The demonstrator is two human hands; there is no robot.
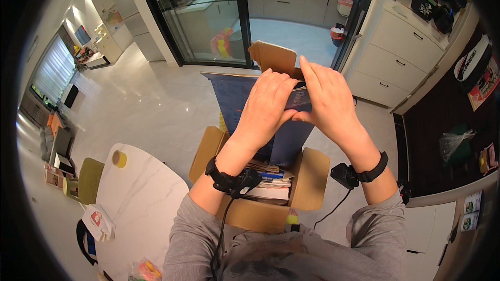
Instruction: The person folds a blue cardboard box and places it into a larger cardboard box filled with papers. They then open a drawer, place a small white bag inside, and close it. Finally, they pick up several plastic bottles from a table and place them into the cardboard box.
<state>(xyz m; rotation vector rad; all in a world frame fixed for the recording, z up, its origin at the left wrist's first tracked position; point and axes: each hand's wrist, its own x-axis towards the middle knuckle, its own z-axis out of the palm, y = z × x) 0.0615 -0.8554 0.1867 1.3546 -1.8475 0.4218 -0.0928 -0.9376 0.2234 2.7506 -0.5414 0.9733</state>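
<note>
My left hand [269, 101] and my right hand [328, 93] grip the upper part of a dark blue cardboard box [228, 93] from both sides. Between my thumbs shows a blue panel with small print, and my palms hide much of the box's top. One brown inner flap [277, 57] stands up behind my fingers. Below the blue box is an open brown carton [254, 216], its flaps folded outward. Stacked papers and books [273, 189] lie inside it. Each wrist wears a black strap with a small cabled device.
To the left stands a white marble-look table [140, 195] bearing a roll of yellow tape [119, 159] and a white printed bag [98, 222]. A green chair [90, 179] is beside it. A glass sliding door [195, 19] is ahead; white drawers [400, 58] stand at right.
</note>
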